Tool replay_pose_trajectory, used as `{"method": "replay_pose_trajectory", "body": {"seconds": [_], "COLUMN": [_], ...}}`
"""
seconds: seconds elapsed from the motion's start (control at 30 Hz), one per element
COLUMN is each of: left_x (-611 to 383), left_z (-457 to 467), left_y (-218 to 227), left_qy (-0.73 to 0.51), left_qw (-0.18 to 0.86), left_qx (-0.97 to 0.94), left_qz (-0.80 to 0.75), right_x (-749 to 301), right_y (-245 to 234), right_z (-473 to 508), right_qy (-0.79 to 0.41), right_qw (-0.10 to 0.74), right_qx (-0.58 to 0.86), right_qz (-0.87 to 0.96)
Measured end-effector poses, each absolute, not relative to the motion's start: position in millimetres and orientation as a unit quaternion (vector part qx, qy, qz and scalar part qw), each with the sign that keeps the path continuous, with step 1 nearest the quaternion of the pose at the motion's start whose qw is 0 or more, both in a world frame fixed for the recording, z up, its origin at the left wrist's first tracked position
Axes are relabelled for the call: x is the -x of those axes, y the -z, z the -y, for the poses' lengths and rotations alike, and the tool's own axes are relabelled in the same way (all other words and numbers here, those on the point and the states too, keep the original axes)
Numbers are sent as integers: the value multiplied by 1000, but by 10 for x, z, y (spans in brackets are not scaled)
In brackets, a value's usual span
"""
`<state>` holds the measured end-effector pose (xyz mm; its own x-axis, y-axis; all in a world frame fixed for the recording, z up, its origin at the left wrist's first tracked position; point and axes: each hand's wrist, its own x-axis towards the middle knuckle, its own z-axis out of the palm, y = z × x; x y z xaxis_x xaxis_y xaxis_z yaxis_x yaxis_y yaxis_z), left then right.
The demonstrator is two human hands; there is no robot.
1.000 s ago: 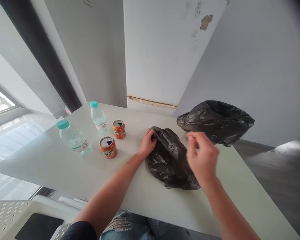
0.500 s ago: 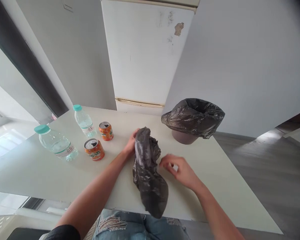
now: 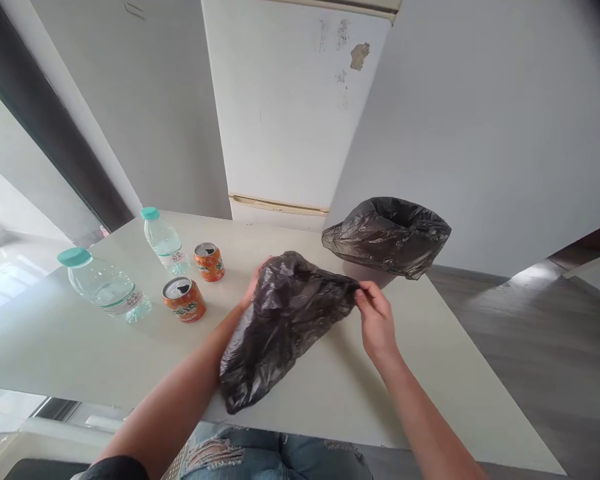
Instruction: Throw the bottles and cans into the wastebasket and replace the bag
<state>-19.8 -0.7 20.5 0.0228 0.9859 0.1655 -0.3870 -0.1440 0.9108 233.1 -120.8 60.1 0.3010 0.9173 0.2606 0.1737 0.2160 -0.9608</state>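
A thin, dark plastic garbage bag (image 3: 290,320) spreads in front of me over the white table. My right hand (image 3: 379,317) pinches its right edge between thumb and fingers and pulls it taut. On the bag's far left side, my left hand (image 3: 254,283) grips it; most of those fingers are hidden behind the plastic. Whether anything is inside the bag I cannot tell. Just beyond my right hand stands a small bin (image 3: 369,273), lined with another dark bag (image 3: 395,243) folded over its rim.
Left on the table (image 3: 130,360) stand two orange soda cans, one nearer (image 3: 184,300) and one farther (image 3: 209,262). Beside them are two clear bottles with teal caps, a large one (image 3: 103,287) and a smaller one (image 3: 164,243). A white fridge (image 3: 290,113) rises behind.
My right hand has moved up and right and taken hold of the bag's edge. The bunched bag is now stretched wide, its lower end swung left.
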Motion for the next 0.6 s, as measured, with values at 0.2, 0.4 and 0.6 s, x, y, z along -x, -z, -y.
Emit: {"method": "replay_pose_trajectory", "body": {"seconds": [0.2,0.4,0.6], "left_x": [175,209,157], "left_z": [66,-39,371], "left_y": [-197,-113,-484], "left_qy": [-615,-661,-551], "left_qw": [624,570,287], "left_qx": [-341,-303,-671], "left_qz": [-339,-382,-404], "right_x": [-2814,-3418,-3472], "right_y": [-449,-142,-322], "right_z": [1316,1547,1877], "right_qy": [-235,-145,-53], "right_qw": [682,546,524], "right_qx": [567,705,715], "right_qz": [398,429,460]}}
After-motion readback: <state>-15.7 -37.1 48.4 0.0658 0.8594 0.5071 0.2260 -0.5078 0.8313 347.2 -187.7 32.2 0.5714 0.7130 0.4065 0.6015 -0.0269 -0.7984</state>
